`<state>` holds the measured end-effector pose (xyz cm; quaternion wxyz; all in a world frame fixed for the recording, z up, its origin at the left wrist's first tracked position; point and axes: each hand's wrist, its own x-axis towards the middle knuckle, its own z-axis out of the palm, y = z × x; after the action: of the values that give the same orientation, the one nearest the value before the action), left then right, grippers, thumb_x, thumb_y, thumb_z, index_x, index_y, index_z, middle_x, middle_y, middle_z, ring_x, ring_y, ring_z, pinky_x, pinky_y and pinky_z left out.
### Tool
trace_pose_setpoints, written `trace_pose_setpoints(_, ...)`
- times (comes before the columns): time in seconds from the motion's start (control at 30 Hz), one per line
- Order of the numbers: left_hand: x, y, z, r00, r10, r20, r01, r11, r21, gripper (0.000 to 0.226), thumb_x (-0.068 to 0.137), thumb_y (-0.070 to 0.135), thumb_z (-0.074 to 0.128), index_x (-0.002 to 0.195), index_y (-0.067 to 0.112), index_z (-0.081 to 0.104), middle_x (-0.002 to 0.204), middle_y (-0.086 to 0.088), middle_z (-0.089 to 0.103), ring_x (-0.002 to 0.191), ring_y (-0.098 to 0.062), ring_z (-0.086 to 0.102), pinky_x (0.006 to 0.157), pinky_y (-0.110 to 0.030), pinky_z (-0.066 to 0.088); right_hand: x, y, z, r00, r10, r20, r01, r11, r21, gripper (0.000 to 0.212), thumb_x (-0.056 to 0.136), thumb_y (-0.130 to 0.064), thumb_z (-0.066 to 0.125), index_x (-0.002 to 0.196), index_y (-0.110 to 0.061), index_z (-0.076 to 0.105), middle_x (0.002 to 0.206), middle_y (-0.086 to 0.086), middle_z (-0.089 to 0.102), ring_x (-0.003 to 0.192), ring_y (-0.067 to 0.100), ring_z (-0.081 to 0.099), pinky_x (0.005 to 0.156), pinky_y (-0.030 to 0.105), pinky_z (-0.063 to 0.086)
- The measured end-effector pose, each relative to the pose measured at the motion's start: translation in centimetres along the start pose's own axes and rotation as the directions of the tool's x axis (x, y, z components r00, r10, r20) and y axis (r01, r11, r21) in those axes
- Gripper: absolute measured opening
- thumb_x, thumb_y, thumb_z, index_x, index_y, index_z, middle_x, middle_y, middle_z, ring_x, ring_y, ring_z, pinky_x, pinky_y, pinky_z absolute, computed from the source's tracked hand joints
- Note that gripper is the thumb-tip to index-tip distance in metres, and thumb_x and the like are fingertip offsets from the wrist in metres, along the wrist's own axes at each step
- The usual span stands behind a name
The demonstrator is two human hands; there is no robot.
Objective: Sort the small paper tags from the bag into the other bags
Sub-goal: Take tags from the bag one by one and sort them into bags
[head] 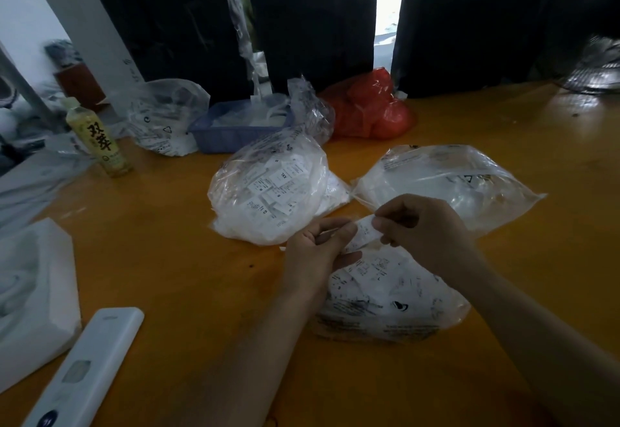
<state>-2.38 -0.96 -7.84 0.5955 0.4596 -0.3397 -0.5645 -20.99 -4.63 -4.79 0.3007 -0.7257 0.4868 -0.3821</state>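
Both hands pinch one paper tag (364,229) lengthwise, left hand (317,252) and right hand (424,228) at opposite ends, nearest the right-hand bag (446,181)

Small white paper tag (364,232): printed, slightly curled, pinched at its two ends between the left hand (313,252) and the right hand (422,228), held above the bench. Source bag (392,295): clear plastic, lying flat directly beneath and nearer than the hands, loosely filled with white printed tags, some marked S and L. Rounded clear bag (268,191): just beyond the left hand, bulging with white tags, one reading XXL. Flatter clear bag (446,181): just beyond the right hand, lying on its side, contents whitish and indistinct
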Motion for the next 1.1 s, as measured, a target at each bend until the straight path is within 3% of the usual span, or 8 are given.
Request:
trace_pose_setpoints(0.1,-0.1,-0.1,0.1,1.000,-0.003,0.013,0.003,1.000,-0.015,0.028,0.077,0.026,0.087,0.101,0.014,0.080,0.108,-0.008,0.080,0.100,-0.022,0.077,0.072,-0.028,0.063,-0.6,-0.4,0.9,0.998,-0.045,0.038,0.048,0.994,-0.095,0.002,0.093,-0.039,0.071,0.095,-0.040,0.070,0.075,-0.020,0.071,0.071,-0.004,0.067,0.062,0.017,0.054)
trace_pose_setpoints(0.23,-0.1,0.0,0.1,1.000,-0.010,0.001,0.010,0.999,-0.048,0.032,0.074,0.027,0.087,0.102,0.015,0.080,0.111,-0.007,0.079,0.102,-0.022,0.077,0.072,-0.028,0.062,-0.8,-0.4,1.2,0.998,-0.056,-0.003,0.054,0.985,-0.162,0.027,0.091,-0.040,0.073,0.117,-0.035,0.070,0.089,-0.020,0.069,0.080,-0.005,0.066,0.070,0.009,0.050)
trace_pose_setpoints(0.53,-0.3,0.0,0.4,1.000,-0.006,-0.008,0.006,1.000,-0.023,0.028,0.072,0.031,0.085,0.098,0.020,0.082,0.107,0.000,0.080,0.100,-0.014,0.077,0.069,-0.027,0.062,-1.1,-0.6,1.6,0.995,-0.101,-0.019,0.098,0.985,-0.140,0.018,0.088,-0.036,0.076,0.105,-0.033,0.073,0.088,-0.020,0.071,0.080,-0.005,0.067,0.075,0.016,0.058)
trace_pose_setpoints(0.7,-0.8,0.7,0.7,0.993,0.118,0.013,-0.118,0.969,0.217,0.017,0.094,0.028,0.076,0.111,0.030,0.078,0.110,0.018,0.077,0.100,-0.005,0.073,0.075,-0.028,0.062,-0.8,-0.7,0.9,0.993,-0.058,-0.099,0.053,0.997,-0.054,0.014,0.089,-0.026,0.078,0.096,-0.035,0.070,0.075,-0.016,0.071,0.074,-0.004,0.068,0.068,0.011,0.054)
trace_pose_setpoints(0.87,-1.1,2.4,0.7,0.886,0.460,0.061,-0.409,0.710,0.573,0.034,0.095,0.016,0.074,0.118,0.040,0.069,0.117,0.024,0.072,0.089,0.002,0.070,0.070,-0.017,0.058,0.2,-0.5,-0.7,0.993,0.035,-0.109,-0.019,0.989,0.144,0.009,0.091,-0.028,0.075,0.100,-0.030,0.073,0.082,-0.013,0.075,0.074,0.005,0.073,0.073,0.027,0.059)
trace_pose_setpoints(0.97,0.3,5.1,-0.9,0.725,0.688,0.034,-0.490,0.480,0.728,0.033,0.096,0.010,0.072,0.121,0.031,0.070,0.119,0.013,0.068,0.086,0.001,0.069,0.070,-0.013,0.056,1.6,1.4,-2.2,0.972,0.044,-0.229,-0.060,0.996,-0.063,0.012,0.096,-0.035,0.067,0.103,-0.027,0.073,0.084,-0.017,0.071,0.075,-0.002,0.066,0.071,0.018,0.051)
trace_pose_setpoints(1.03,2.3,7.2,-2.7,0.616,0.788,0.008,-0.402,0.306,0.863,0.026,0.096,0.006,0.070,0.117,0.022,0.075,0.120,0.006,0.066,0.095,-0.005,0.067,0.079,-0.009,0.051,2.4,3.0,-3.5,0.955,0.029,-0.295,-0.113,0.956,-0.272,0.016,0.100,-0.029,0.063,0.108,-0.020,0.074,0.093,-0.012,0.071,0.078,-0.002,0.061,0.068,0.017,0.045)
trace_pose_setpoints(1.1,4.2,8.4,-4.4,0.653,0.756,-0.045,-0.216,0.243,0.946,0.024,0.098,0.006,0.067,0.117,0.015,0.077,0.127,-0.004,0.066,0.111,-0.020,0.066,0.091,-0.014,0.047,2.9,4.9,-4.3,0.953,0.033,-0.300,-0.159,0.900,-0.407,0.021,0.101,-0.023,0.061,0.114,-0.014,0.074,0.109,0.003,0.074,0.093,0.017,0.065,0.081,0.033,0.051)
